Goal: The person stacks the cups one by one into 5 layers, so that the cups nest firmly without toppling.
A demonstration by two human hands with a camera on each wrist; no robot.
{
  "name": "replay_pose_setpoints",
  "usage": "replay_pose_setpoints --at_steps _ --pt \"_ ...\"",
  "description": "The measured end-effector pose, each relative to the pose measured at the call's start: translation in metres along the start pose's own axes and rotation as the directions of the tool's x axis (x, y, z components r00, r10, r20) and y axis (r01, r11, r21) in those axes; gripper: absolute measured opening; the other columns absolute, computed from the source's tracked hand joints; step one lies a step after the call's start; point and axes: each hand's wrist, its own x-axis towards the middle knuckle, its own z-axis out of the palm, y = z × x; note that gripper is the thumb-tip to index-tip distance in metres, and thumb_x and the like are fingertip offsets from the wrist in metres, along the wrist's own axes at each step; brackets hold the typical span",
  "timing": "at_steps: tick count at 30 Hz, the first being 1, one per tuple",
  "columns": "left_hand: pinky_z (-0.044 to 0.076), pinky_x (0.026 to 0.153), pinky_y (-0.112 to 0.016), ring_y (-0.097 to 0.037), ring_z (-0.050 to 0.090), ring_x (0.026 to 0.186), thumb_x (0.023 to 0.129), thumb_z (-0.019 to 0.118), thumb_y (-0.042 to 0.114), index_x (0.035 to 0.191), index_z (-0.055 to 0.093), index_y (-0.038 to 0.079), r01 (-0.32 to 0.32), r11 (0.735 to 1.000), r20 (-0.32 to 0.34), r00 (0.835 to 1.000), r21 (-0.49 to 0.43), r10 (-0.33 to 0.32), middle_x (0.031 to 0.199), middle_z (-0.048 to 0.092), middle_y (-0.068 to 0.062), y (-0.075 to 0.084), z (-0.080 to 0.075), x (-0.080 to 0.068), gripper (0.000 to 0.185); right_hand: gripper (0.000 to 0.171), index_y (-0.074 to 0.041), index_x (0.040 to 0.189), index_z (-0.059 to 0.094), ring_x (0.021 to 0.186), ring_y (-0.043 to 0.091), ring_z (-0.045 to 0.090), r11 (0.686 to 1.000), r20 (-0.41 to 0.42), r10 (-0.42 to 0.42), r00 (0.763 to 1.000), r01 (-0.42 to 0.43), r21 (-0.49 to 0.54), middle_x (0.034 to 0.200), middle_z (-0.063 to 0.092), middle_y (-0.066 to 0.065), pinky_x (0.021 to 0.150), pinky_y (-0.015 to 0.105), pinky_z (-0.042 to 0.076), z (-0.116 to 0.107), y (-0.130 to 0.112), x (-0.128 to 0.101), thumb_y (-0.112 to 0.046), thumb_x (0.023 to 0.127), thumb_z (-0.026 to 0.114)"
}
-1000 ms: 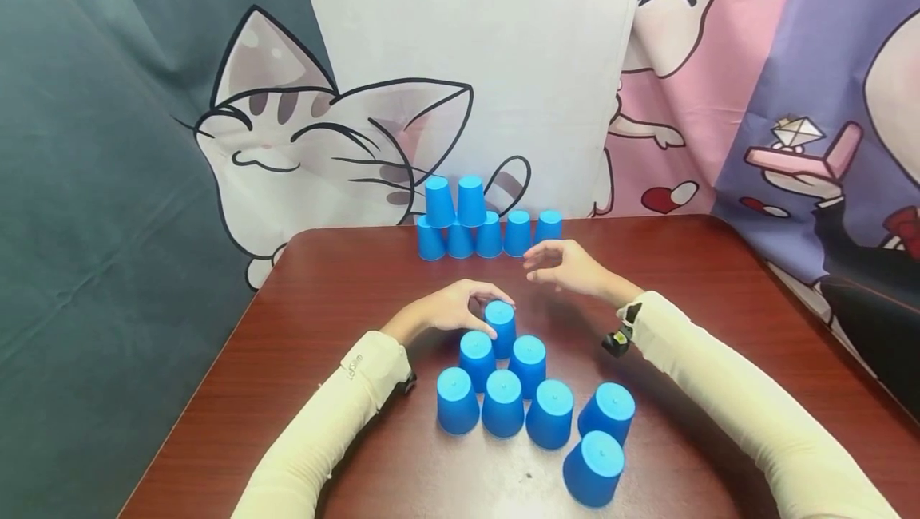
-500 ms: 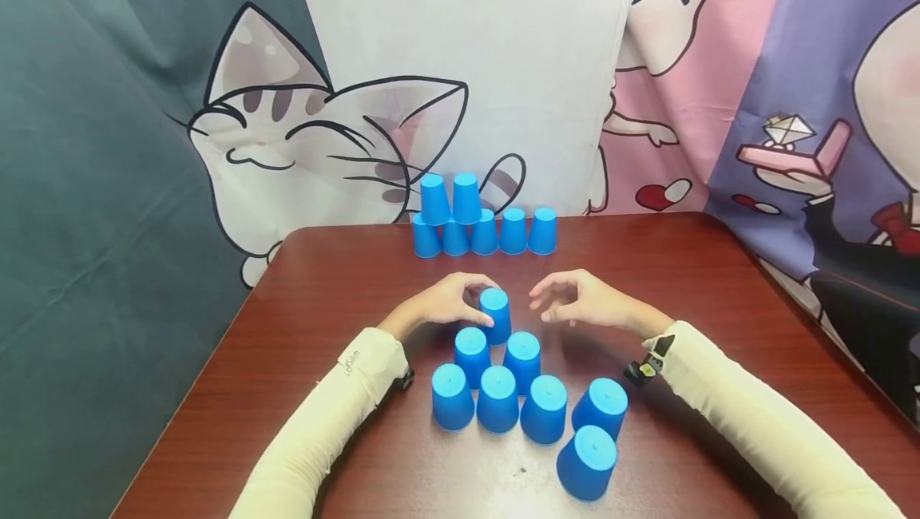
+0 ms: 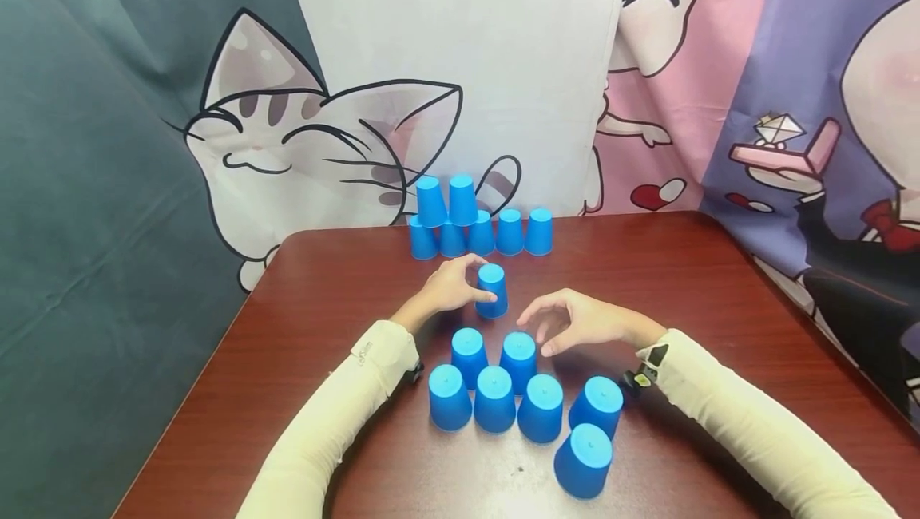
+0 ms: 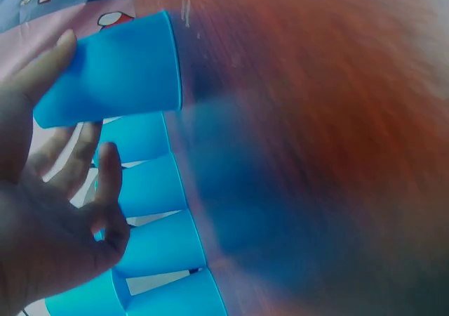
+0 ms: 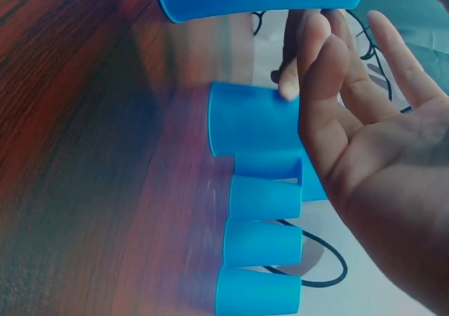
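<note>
My left hand [image 3: 467, 283] grips one upside-down blue cup [image 3: 492, 291] by its top, between the near stack and the far group. The left wrist view shows that held cup [image 4: 116, 74] against my fingers [image 4: 42, 70]. The near stack [image 3: 494, 401] has three cups in its bottom row and two on top. My right hand [image 3: 539, 331] hovers with loosely curled fingers, holding nothing, just right of the stack's upper right cup [image 3: 519, 351]. In the right wrist view its bare palm [image 5: 372, 140] faces several blue cups [image 5: 252, 119].
Two loose blue cups [image 3: 596, 407] [image 3: 582, 461] stand at the near right. A far group of blue cups [image 3: 509, 231] lines the back edge of the brown table [image 3: 719, 279], with two cups [image 3: 446, 201] stacked on its left end. Cartoon cloths hang behind.
My left hand lifted the top cup off the near stack and carried it away toward the far group. My right hand drew back from the far cups to beside the stack.
</note>
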Motion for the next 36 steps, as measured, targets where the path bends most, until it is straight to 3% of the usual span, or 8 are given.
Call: replay_pose_setpoints --at_steps 8,17,27,31,36 --pt "0.049 0.094 -0.054 -0.027 0.058 0.12 0.081 0.079 0.047 0.137 0.056 0.018 0.091 0.996 -0.091 0.992 0.021 -0.088 0.13 0.063 -0.005 0.007 0.006 0.015 0.067 0.052 -0.003 0.13 0.059 0.101 0.026 0.068 1.0 0.033 0.004 0.999 -0.005 0.021 0.116 0.069 0.007 0.082 0.041 0.058 0.005 0.006 0.007 -0.017 0.085 0.079" --pt "0.048 0.091 -0.053 -0.026 0.058 0.12 0.083 0.076 0.05 0.139 0.054 0.023 0.121 0.993 -0.183 0.976 0.006 -0.118 0.132 0.063 -0.003 0.021 0.003 0.03 0.066 0.048 -0.007 0.129 0.06 0.101 0.03 0.069 0.995 0.086 -0.053 0.995 0.045 0.094 0.116 0.069 0.012 0.084 0.045 0.057 0.01 0.01 0.011 -0.015 0.086 0.078" --pt "0.053 0.086 -0.045 -0.023 0.06 0.113 0.084 0.076 0.049 0.128 0.052 0.019 0.128 0.99 -0.364 0.92 -0.062 -0.142 0.127 0.063 -0.003 0.044 -0.006 0.055 0.058 0.047 -0.01 0.128 0.061 0.1 0.029 0.07 0.995 0.058 -0.068 0.996 0.064 0.071 0.117 0.07 0.01 0.082 0.045 0.058 0.012 0.013 0.009 -0.015 0.085 0.079" --pt "0.053 0.077 -0.041 -0.022 0.062 0.1 0.085 0.076 0.047 0.116 0.049 0.019 0.119 0.989 -0.408 0.901 -0.09 -0.145 0.115 0.066 -0.005 0.05 -0.006 0.063 0.051 0.046 -0.011 0.128 0.062 0.099 0.028 0.07 0.996 0.058 -0.071 0.996 0.068 0.058 0.115 0.071 0.008 0.081 0.045 0.058 0.013 0.014 0.009 -0.016 0.086 0.079" --pt "0.051 0.067 -0.036 -0.019 0.06 0.088 0.086 0.075 0.045 0.102 0.051 0.019 0.077 0.993 -0.444 0.889 -0.088 -0.108 0.097 0.066 -0.002 0.053 -0.007 0.068 0.039 0.046 -0.008 0.128 0.061 0.099 0.028 0.07 0.995 0.063 -0.086 0.994 0.082 0.063 0.115 0.07 0.009 0.08 0.045 0.058 0.015 0.012 0.009 -0.014 0.085 0.078"
